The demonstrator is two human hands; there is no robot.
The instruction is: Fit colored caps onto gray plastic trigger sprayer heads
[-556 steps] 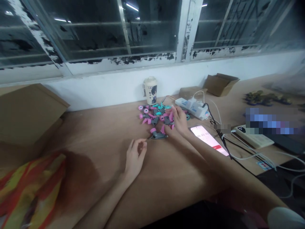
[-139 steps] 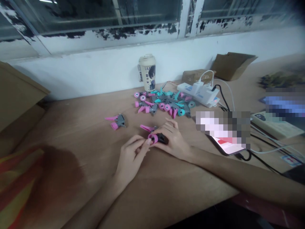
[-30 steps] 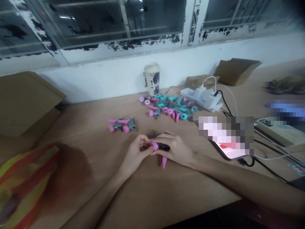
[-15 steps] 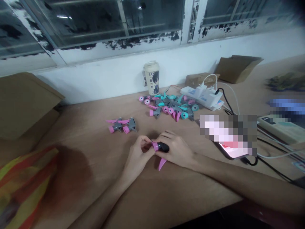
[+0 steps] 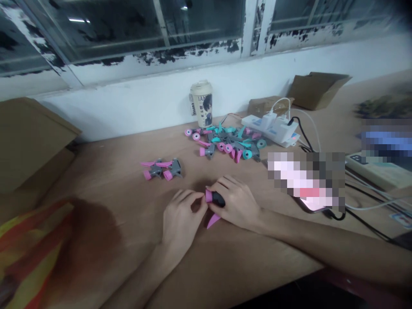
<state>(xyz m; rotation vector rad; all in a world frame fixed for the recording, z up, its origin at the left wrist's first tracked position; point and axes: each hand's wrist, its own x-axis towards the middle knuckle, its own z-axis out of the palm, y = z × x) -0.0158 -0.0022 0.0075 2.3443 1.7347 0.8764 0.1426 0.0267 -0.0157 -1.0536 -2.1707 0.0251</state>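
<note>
My right hand [image 5: 240,204] is wrapped round a dark trigger sprayer head [image 5: 218,198] with a pink collar, which points left. The sprayer's pink trigger sticks out below my fingers. At the collar's open end my left hand [image 5: 182,216] pinches thumb and fingertips together; anything between them is too small or hidden to make out. Two grey and pink sprayer heads [image 5: 169,170] lie side by side beyond my left hand. Farther back is a pile of sprayer heads [image 5: 231,143] in grey, pink and teal.
A lidded paper cup [image 5: 202,105] stands by the wall behind the pile. To the right are a white power strip [image 5: 273,131] with cables and a phone [image 5: 313,206]. Cardboard [image 5: 32,137] and a red-yellow bag [image 5: 35,249] occupy the left side of the table [image 5: 106,184].
My left hand has shifted slightly left, and its fingers have closed into a tighter pinch at the collar's end. My right hand still holds the sprayer head. The camera view has shifted slightly.
</note>
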